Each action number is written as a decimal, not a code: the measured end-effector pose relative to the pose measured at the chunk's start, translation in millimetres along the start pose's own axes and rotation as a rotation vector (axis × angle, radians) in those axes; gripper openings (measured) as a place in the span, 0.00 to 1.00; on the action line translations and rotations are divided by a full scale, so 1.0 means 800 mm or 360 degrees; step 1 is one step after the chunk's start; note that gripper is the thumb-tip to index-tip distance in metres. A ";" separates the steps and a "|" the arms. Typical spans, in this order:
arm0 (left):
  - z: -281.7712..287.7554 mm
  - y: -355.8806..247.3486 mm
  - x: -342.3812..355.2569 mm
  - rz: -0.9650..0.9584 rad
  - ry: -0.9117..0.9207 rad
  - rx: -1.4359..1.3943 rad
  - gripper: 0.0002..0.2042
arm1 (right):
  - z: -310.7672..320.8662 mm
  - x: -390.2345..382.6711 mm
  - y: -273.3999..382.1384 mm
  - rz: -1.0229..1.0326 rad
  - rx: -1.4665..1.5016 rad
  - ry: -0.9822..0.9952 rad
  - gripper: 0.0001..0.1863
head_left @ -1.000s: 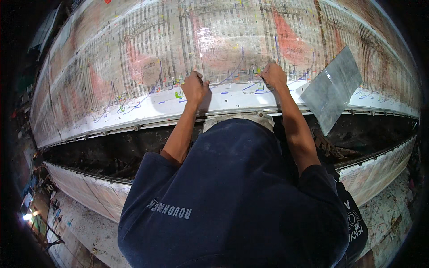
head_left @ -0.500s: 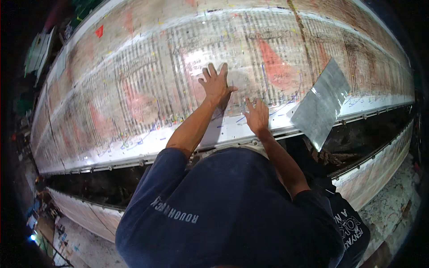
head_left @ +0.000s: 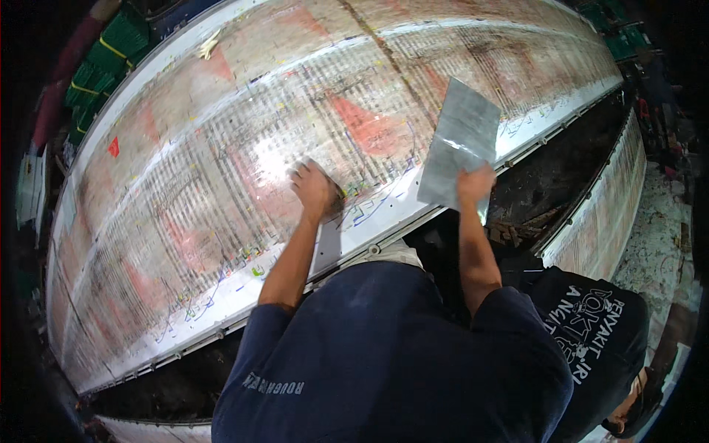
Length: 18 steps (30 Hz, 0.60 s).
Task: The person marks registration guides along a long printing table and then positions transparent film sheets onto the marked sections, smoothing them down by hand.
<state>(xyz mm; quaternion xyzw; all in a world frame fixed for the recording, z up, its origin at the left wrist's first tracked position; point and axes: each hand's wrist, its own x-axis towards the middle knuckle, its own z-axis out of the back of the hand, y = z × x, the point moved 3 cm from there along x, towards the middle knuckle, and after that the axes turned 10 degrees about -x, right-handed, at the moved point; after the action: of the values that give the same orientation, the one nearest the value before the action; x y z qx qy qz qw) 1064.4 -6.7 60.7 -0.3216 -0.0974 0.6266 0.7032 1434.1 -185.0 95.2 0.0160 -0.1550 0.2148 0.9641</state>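
One glossy grey sheet (head_left: 464,125) overlaps a curved, streaked panel (head_left: 214,166).

floor (head_left: 665,229): pale, mottled, far right | green stacks (head_left: 124,31): yellow-strapped, upper left

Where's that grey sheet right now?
In the head view, the grey sheet is right of centre, lying slantwise over the white border of the large panel, with the right hand at its lower part.
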 end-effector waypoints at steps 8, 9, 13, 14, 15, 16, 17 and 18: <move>-0.162 -0.149 -0.032 -0.0288 0.0451 -0.0930 0.29 | -0.179 0.084 -0.206 -0.0779 0.1355 0.1692 0.12; -0.168 -0.137 -0.025 -0.0166 0.0293 -0.0935 0.27 | -0.160 0.093 -0.153 -0.0511 0.1163 0.1712 0.11; -0.160 -0.277 -0.017 0.0825 0.1649 -0.1673 0.29 | 0.013 0.196 -0.115 -0.0163 0.1128 0.1350 0.13; -0.136 -0.326 -0.013 0.0455 0.1433 -0.1703 0.28 | 0.083 0.230 -0.089 -0.0026 0.0915 0.1417 0.14; -0.123 -0.393 -0.016 0.0050 0.1296 -0.1710 0.27 | 0.054 0.266 -0.134 0.0145 0.1628 0.1130 0.13; -0.107 -0.420 0.000 0.0043 0.1127 -0.1572 0.26 | 0.122 0.301 -0.091 0.0354 0.0933 0.1074 0.21; -0.093 -0.452 0.009 -0.0159 0.1024 -0.1631 0.27 | 0.144 0.336 -0.083 0.0432 0.0979 0.1019 0.22; -0.080 -0.480 0.018 -0.0363 0.0915 -0.1683 0.29 | 0.175 0.362 -0.070 0.0294 0.1110 0.0942 0.14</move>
<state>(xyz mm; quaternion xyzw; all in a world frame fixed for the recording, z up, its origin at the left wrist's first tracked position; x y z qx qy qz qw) 1416.5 -17.4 227.8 -0.7706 -0.2354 0.3024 0.5092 1666.1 -131.0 318.8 0.2634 0.2073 0.3343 0.8809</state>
